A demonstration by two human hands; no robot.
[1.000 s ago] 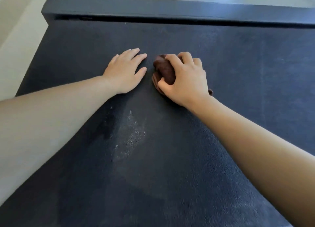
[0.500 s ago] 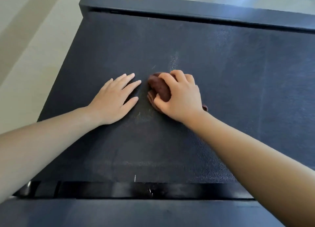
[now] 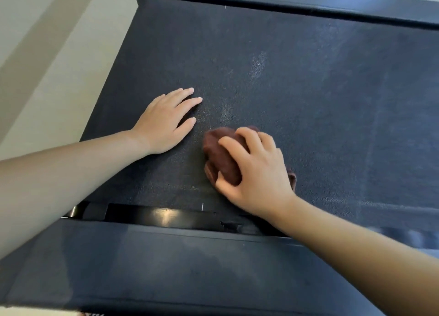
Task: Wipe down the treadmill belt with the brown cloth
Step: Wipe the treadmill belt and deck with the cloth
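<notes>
Palm down, my left hand [image 3: 164,123] lies open on the treadmill belt [image 3: 308,102], bracing. Just right, my right hand [image 3: 256,171] clamps the bunched brown cloth [image 3: 219,153] near the belt's front edge; steady pressure and overlapping strokes toward that pale dusty smear [image 3: 257,65] should work best.

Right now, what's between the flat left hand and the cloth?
Only bare belt, a narrow dusty strip, shows in the head view between the left hand and the cloth under the right hand.
</notes>
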